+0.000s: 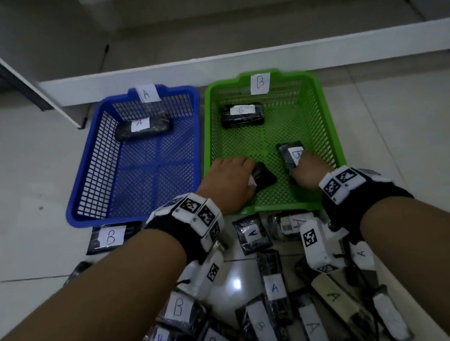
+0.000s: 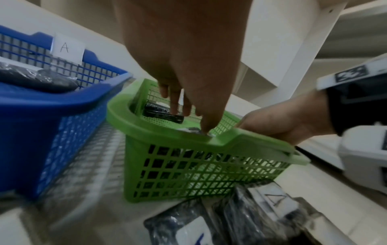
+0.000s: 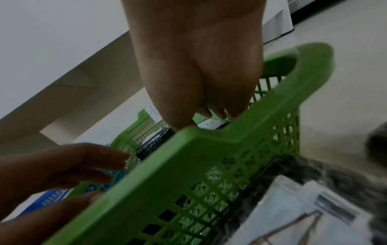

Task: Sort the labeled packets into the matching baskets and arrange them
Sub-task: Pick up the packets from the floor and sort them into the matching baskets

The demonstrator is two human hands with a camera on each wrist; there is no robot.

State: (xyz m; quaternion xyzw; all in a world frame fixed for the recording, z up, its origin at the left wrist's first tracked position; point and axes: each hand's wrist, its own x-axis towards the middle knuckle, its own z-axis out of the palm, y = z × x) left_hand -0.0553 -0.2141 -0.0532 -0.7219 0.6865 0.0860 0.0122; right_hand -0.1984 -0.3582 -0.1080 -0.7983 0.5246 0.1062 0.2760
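Note:
The green basket (image 1: 330, 124) tagged B holds a black packet labelled B (image 1: 242, 115) at its back. My right hand (image 1: 306, 169) reaches over the near rim at the right and grips another B packet (image 1: 288, 152), fingertips (image 3: 211, 112) on its white label. My left hand (image 1: 229, 175) is at the near left of the same basket. Its fingers are straight, and its thumb (image 2: 206, 131) touches a third black packet (image 1: 266, 176) lying on the mesh floor. The blue basket (image 1: 83, 165) tagged A stands to the left with one packet labelled A (image 1: 143, 125) at its back.
Several loose black packets labelled A or B lie on the tiled floor in front of the baskets, such as a B packet (image 1: 110, 237) and an A packet (image 1: 253, 232). A white shelf base (image 1: 210, 69) runs behind both baskets.

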